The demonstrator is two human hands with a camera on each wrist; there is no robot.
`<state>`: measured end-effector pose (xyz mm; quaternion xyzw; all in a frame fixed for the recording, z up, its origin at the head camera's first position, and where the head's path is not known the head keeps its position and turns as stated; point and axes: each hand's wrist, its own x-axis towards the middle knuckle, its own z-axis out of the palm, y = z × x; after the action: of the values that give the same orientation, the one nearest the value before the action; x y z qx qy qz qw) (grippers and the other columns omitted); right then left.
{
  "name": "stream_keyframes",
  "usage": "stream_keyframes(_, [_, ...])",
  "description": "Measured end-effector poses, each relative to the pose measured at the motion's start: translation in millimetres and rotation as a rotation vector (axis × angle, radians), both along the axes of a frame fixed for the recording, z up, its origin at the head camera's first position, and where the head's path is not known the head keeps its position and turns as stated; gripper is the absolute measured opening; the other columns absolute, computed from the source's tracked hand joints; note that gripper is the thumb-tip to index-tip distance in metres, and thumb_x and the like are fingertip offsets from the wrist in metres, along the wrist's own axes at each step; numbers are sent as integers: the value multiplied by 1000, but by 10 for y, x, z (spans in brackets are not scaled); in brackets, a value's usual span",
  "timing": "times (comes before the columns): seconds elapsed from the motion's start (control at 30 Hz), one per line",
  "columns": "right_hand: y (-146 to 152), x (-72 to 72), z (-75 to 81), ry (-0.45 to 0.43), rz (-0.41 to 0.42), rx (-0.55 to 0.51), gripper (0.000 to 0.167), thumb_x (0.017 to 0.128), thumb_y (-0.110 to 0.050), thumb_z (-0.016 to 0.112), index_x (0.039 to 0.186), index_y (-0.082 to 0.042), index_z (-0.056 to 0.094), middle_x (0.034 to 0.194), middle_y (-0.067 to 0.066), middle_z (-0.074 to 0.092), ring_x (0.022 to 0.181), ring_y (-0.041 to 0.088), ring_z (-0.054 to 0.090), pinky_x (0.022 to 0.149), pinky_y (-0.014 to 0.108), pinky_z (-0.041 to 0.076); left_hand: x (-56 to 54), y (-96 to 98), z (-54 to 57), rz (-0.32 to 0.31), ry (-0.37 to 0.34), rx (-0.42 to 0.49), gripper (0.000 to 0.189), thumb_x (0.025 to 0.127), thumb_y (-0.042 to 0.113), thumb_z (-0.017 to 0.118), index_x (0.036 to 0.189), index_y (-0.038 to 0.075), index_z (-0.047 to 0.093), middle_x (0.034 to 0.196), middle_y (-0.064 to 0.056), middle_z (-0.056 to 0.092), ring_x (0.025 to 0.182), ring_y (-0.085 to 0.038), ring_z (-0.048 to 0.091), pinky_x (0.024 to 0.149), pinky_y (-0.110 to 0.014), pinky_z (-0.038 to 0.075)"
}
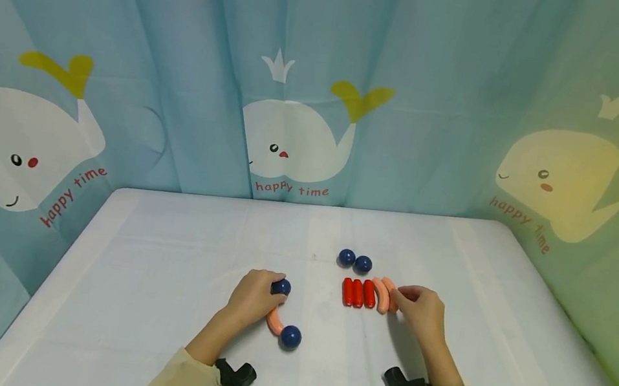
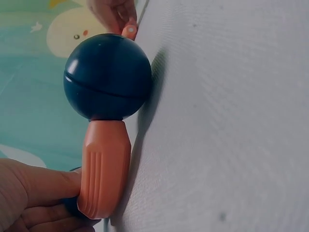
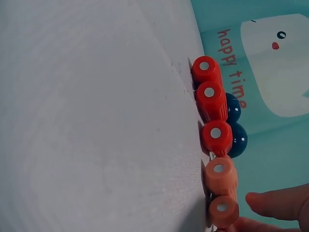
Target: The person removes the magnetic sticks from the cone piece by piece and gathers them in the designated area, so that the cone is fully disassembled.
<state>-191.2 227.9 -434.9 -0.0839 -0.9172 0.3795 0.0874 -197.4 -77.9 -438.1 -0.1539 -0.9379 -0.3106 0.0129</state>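
Observation:
My left hand grips a navy blue ball between thumb and fingers. A curved orange magnetic rod runs from that ball to a second blue ball at its near end. In the left wrist view this near ball sits on the rod's end, while the gripped ball is mostly hidden behind the rod. My right hand pinches the rightmost orange rod of a row. Beside it lie another curved orange rod and three straight red rods, ends showing round metal spots.
Two more blue balls sit side by side behind the row of rods. All of it lies on a white-covered table. A blue curtain with whale prints hangs along the table's back edge and sides.

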Motion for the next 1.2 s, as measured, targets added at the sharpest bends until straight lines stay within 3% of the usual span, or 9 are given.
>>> stream_keyframes(0.33, [-123, -24, 35, 115, -26, -32, 25, 87, -17, 61, 95, 6, 68, 86, 18, 67, 80, 29, 61, 67, 33, 45, -127, 7, -18, -114, -24, 0, 40, 79, 15, 72, 115, 1, 64, 113, -13, 62, 107, -24, 56, 87, -38, 45])
stream_keyframes(0.47, [-275, -50, 58, 119, -10, -76, 24, 87, -15, 61, 97, 6, 67, 89, 19, 67, 81, 29, 63, 67, 30, 48, -175, 18, -28, -182, -39, 14, 40, 80, 14, 71, 117, 1, 63, 111, -13, 63, 84, -14, 57, 73, -29, 45])
stream_keyframes(0.57, [-428, -68, 44, 108, 23, -105, 22, 87, -13, 62, 97, 6, 67, 88, 18, 67, 79, 27, 62, 66, 30, 49, -178, 10, -47, -202, -57, 18, 42, 82, 16, 70, 120, 2, 61, 94, -12, 66, 63, -13, 47, 60, -25, 39])
stream_keyframes(0.63, [-543, -74, 24, 116, 54, -116, 21, 86, -11, 63, 97, 6, 67, 89, 17, 67, 79, 26, 62, 68, 32, 51, -162, -4, -54, -193, -62, 16, 45, 82, 18, 69, 123, 2, 59, 96, -13, 65, 63, -13, 46, 61, -25, 38])
stream_keyframes(0.73, [-717, -81, -10, 184, 114, -142, 18, 83, -7, 65, 95, 6, 68, 88, 15, 67, 78, 25, 63, 70, 33, 51, -101, -31, -42, -158, -59, 15, 51, 82, 22, 69, 126, 0, 55, 108, -15, 63, 83, -17, 59, 73, -30, 46])
stream_keyframes(0.83, [-873, -102, -47, 278, 209, -164, 15, 80, -2, 68, 93, 6, 68, 85, 13, 67, 77, 25, 64, 68, 32, 52, -10, -51, -6, -87, -43, 3, 51, 83, 24, 68, 125, -3, 55, 119, -16, 58, 106, -26, 56, 88, -39, 44])
stream_keyframes(0.97, [-1033, -136, -89, 319, 333, -174, 17, 77, 0, 71, 92, 7, 68, 84, 13, 67, 77, 25, 64, 68, 33, 52, 102, -42, 29, -74, -28, -30, 31, 82, 21, 68, 105, 0, 67, 91, -9, 67, 85, -21, 61, 70, -34, 48])
stream_keyframes(1.07, [-1110, -154, -113, 266, 417, -173, 22, 79, -4, 71, 98, 6, 67, 91, 13, 67, 84, 26, 63, 74, 36, 51, 142, -14, 33, -125, -17, -31, 11, 81, 17, 69, 82, 6, 67, 63, 3, 54, 59, -11, 48, 52, -26, 37])
stream_keyframes(1.2, [-1158, -165, -138, 175, 542, -164, 27, 83, -10, 68, 106, 5, 65, 101, 13, 65, 94, 27, 62, 80, 36, 49, 145, 25, 4, -138, -23, 31, 5, 81, 11, 69, 79, 7, 67, 55, 8, 45, 50, -6, 39, 46, -22, 30])
